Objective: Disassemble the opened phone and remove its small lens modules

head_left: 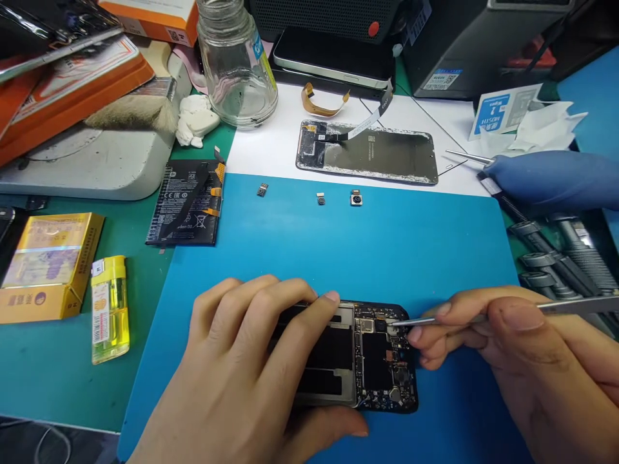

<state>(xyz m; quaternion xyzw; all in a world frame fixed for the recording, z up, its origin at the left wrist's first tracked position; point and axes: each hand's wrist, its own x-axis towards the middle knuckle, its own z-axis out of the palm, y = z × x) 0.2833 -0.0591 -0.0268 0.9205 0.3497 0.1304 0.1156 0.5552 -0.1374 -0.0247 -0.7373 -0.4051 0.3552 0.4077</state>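
While the left hand (251, 361) presses flat on the opened phone (358, 357) at lower centre of the blue surface (338, 245), the right hand (512, 354), pinched on tweezers (435, 319), should probably work lightly at the board's top edge.

Left hand (251, 367): palm down, fingers (290, 309) spread and flattened, tips pointing right; thumb (329, 428) stretched along the near side, below the fingers. Pressing flat, nothing pinched. Right hand (522, 361): enters from lower right, fingers curled in a pen-type pinch, thumb (517, 322) on top, index tip (440, 310) forward-left. Fingertips of both hands near, not touching.
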